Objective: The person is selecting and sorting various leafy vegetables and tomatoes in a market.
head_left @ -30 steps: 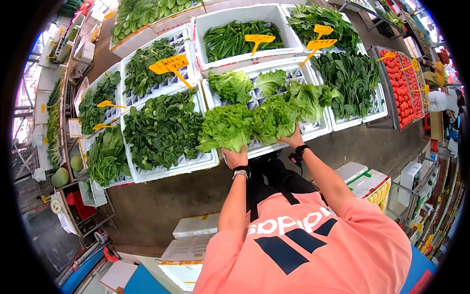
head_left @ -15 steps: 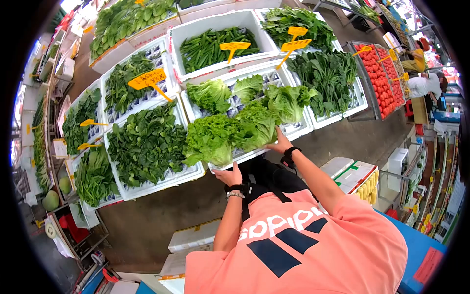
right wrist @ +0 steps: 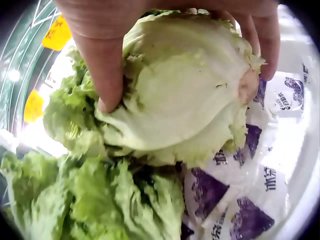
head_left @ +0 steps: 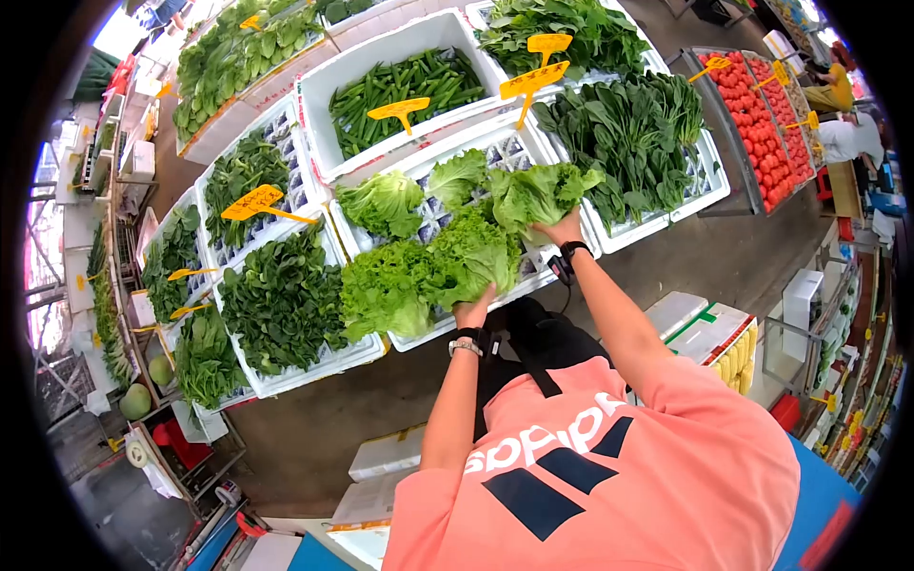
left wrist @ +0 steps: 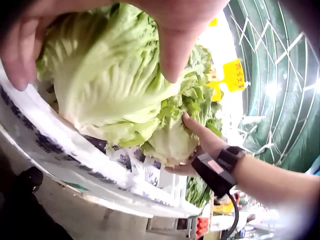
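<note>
My left hand (head_left: pixel 474 311) grips the base of the middle front head of lettuce (head_left: pixel 468 259). In the left wrist view its thumb and fingers spread around a pale, ribbed lettuce (left wrist: pixel 110 75). My right hand (head_left: pixel 562 231) holds the lettuce on the right (head_left: pixel 533 195); in the right wrist view the thumb presses one side of this head (right wrist: pixel 180 95) and the fingers lie over the other, beside its cut stem. Another frilly lettuce (head_left: pixel 381 290) lies at the left front. All are in a white foam box (head_left: pixel 535 284) lined with purple-and-white packs (right wrist: pixel 207 192).
Two more lettuces sit behind, one of them at the back left (head_left: pixel 381 203). Neighbouring foam boxes hold leafy greens (head_left: pixel 281 305), okra (head_left: pixel 409 100) and dark greens (head_left: pixel 624 143). Yellow price signs (head_left: pixel 533 84) stick up among them. Red tomatoes (head_left: pixel 752 124) lie farther right.
My left hand has left the left front lettuce for the middle one. My right hand has shifted from the middle lettuce to the right one. The head view has also shifted.
</note>
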{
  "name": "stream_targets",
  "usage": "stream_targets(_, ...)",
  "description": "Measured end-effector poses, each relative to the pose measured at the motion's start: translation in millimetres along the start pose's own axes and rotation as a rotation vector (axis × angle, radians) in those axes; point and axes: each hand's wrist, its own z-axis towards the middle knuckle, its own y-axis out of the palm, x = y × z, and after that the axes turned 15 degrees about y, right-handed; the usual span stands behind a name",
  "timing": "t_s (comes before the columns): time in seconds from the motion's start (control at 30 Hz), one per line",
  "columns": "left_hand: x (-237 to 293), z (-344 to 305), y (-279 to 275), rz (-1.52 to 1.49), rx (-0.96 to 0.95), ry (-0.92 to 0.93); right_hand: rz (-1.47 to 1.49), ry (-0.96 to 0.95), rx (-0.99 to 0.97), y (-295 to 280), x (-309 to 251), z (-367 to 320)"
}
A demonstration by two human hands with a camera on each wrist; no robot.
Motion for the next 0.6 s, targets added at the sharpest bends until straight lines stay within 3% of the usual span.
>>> stream_targets(0.1,-7,18,13,-0.009,0.145,-0.191,0.339,-0.144,-0.052,1,6,4)
stream_targets(0.2,-7,15,18,0.07,0.31,-0.273,0.391,-0.106,-0.164,-8,3,-2)
stream_targets(0.3,-3,8,14,-0.01,0.277,-0.059,0.42,-0.048,-0.109,-29,-16,-23)
stream_targets(0.47,-18,16,11,-0.042,0.255,-0.177,0.501,-0.093,-0.115,-40,-11,-40)
stream_targets(0.5,-18,17,10,-0.06,0.256,-0.206,0.409,-0.041,-0.114,-49,-10,-48)
stream_targets(0.6,-31,21,9,0.008,0.233,-0.144,0.359,-0.19,-0.033,-59,6,-71)
